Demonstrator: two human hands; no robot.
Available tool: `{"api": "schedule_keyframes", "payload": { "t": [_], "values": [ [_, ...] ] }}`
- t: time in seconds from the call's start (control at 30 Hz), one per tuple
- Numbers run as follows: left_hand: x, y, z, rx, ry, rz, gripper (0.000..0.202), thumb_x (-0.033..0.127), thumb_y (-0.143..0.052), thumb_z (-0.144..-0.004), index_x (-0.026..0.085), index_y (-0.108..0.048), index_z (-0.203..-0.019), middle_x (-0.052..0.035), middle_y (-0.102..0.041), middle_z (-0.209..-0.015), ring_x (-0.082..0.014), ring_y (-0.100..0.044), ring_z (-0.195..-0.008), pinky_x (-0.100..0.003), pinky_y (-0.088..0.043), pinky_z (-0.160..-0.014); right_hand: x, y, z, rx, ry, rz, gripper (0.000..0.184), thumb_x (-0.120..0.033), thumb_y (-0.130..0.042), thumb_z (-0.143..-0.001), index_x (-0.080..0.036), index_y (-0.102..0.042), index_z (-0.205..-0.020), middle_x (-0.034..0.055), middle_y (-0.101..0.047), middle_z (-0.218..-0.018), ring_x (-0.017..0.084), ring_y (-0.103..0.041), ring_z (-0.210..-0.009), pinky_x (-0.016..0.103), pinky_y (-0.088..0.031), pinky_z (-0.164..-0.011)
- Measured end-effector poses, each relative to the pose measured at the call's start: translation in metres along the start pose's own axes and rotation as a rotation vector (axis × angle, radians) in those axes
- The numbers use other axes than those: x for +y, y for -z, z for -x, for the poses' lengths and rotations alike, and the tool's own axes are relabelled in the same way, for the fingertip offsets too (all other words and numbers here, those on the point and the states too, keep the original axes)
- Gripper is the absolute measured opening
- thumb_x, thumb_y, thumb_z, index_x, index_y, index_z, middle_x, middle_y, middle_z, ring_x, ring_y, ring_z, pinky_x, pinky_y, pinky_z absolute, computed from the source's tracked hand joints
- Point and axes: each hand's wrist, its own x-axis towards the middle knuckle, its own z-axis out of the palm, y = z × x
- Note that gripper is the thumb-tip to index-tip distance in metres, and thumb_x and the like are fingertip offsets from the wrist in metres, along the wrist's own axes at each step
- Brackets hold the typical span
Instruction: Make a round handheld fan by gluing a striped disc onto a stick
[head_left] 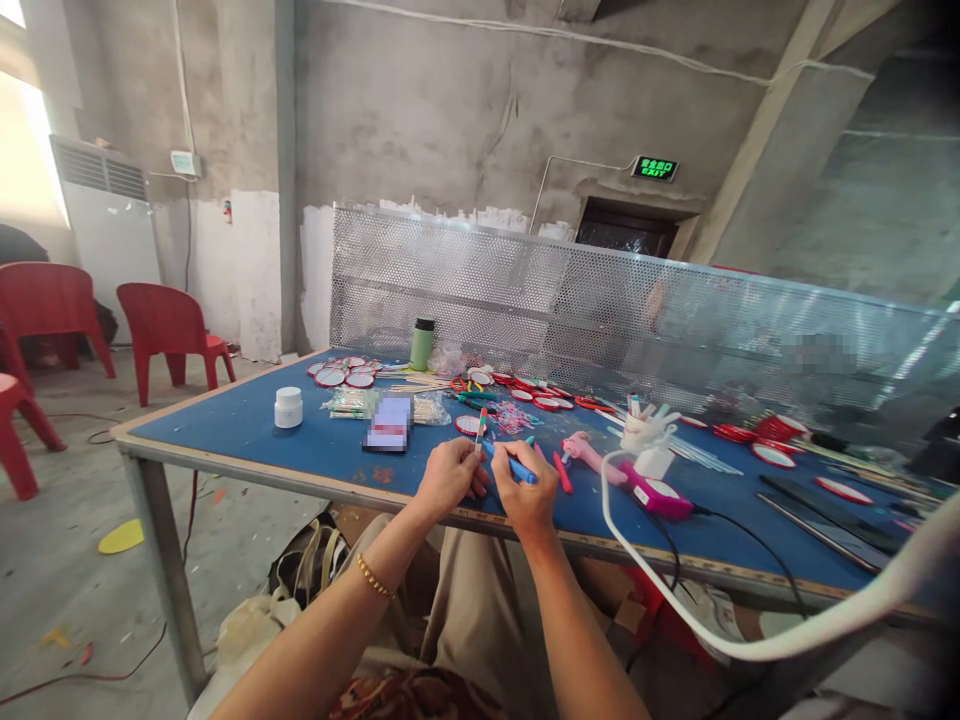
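Note:
My left hand (450, 478) rests at the near edge of the blue table (247, 430), fingers closed on a thin stick (480, 432) with red and green bands that stands upright. My right hand (527, 492) is right beside it, pinched around a blue pen-like tool (517, 468) whose tip points toward the stick. The two hands nearly touch. Just beyond them lie a red stick (562, 472), a pink handled piece (592, 455) and a tangle of pink rubber bands (513, 417).
Round red-rimmed discs (339, 374) are spread across the table, with a white jar (288, 407), a green bottle (421, 344) and a pink glue gun (655, 494) with its black cord. A perforated metal screen (600, 310) backs the table. Red chairs (169, 325) stand left.

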Motion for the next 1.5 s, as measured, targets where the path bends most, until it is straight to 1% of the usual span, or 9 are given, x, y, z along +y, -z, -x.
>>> {"api": "schedule_keyframes", "payload": {
  "t": [0.1,0.23,0.4,0.6,0.83,1.1,1.3,1.5],
  "values": [
    [-0.0001,0.0001,-0.0002,-0.004,0.001,-0.007,0.019,0.023,-0.049,-0.09,0.016,-0.056,-0.073,0.001,-0.064,-0.054,-0.0103,-0.061,-0.042,-0.016,-0.043,-0.039,0.0,0.0,0.0001,-0.013,-0.007,0.004,0.022,-0.021,-0.053,-0.092,-0.02,-0.061,-0.071,-0.0007,-0.064,-0.062,0.012,-0.057,-0.055,0.024,-0.045,-0.058],
    [-0.0004,-0.0003,0.0,-0.005,0.005,0.003,0.017,0.019,-0.047,-0.088,0.016,-0.057,-0.075,0.0007,-0.065,-0.056,-0.0107,-0.062,-0.043,-0.016,-0.043,-0.039,-0.0005,0.0007,0.0004,0.012,-0.005,-0.001,0.021,-0.021,-0.054,-0.092,-0.02,-0.061,-0.072,-0.0006,-0.064,-0.062,0.012,-0.057,-0.055,0.024,-0.045,-0.058],
    [0.0003,-0.0002,0.0006,-0.002,-0.005,-0.032,0.019,0.02,-0.048,-0.089,0.016,-0.056,-0.073,0.0021,-0.062,-0.051,-0.0104,-0.06,-0.042,-0.016,-0.043,-0.04,-0.0019,0.0013,-0.0001,-0.042,0.007,-0.023,0.02,-0.022,-0.053,-0.093,-0.02,-0.063,-0.075,0.0005,-0.066,-0.066,0.013,-0.06,-0.058,0.024,-0.047,-0.059],
    [0.0014,0.001,0.0013,0.0,-0.013,-0.044,0.018,0.018,-0.048,-0.088,0.017,-0.056,-0.072,0.0038,-0.06,-0.048,-0.0109,-0.06,-0.042,-0.016,-0.043,-0.041,-0.0009,0.0008,0.0003,-0.067,0.006,-0.021,0.021,-0.022,-0.053,-0.094,-0.02,-0.062,-0.074,0.0003,-0.065,-0.065,0.013,-0.059,-0.059,0.025,-0.046,-0.061],
    [0.0053,0.0012,0.003,-0.001,-0.003,-0.058,0.018,0.02,-0.048,-0.088,0.018,-0.056,-0.072,0.0035,-0.061,-0.048,-0.0112,-0.06,-0.043,-0.017,-0.042,-0.041,-0.002,0.0011,-0.0005,-0.06,0.017,-0.009,0.021,-0.022,-0.053,-0.094,-0.02,-0.064,-0.075,0.0004,-0.066,-0.066,0.013,-0.06,-0.06,0.024,-0.047,-0.062],
    [0.0018,0.0006,0.002,0.002,-0.023,-0.057,0.018,0.02,-0.048,-0.088,0.018,-0.056,-0.071,0.0036,-0.061,-0.048,-0.0116,-0.061,-0.043,-0.017,-0.043,-0.041,-0.0007,0.0008,0.0003,-0.068,0.012,-0.013,0.021,-0.023,-0.053,-0.094,-0.02,-0.064,-0.076,0.001,-0.067,-0.066,0.013,-0.061,-0.06,0.025,-0.047,-0.061],
    [0.0017,0.0009,0.0011,0.003,-0.021,-0.057,0.019,0.016,-0.048,-0.088,0.018,-0.055,-0.071,0.0042,-0.06,-0.048,-0.0103,-0.059,-0.041,-0.015,-0.041,-0.04,-0.0013,0.001,0.0,-0.055,0.017,-0.016,0.02,-0.021,-0.054,-0.093,-0.02,-0.063,-0.075,0.0008,-0.066,-0.066,0.013,-0.061,-0.059,0.024,-0.047,-0.061],
    [0.0006,0.0008,0.0003,0.002,-0.016,-0.051,0.019,0.019,-0.048,-0.089,0.018,-0.055,-0.072,0.0043,-0.059,-0.047,-0.0119,-0.062,-0.043,-0.017,-0.043,-0.04,-0.0018,0.0015,0.0002,-0.038,0.02,-0.022,0.02,-0.02,-0.053,-0.093,-0.02,-0.063,-0.075,0.0004,-0.066,-0.066,0.013,-0.061,-0.059,0.024,-0.047,-0.061]
  ]
}}
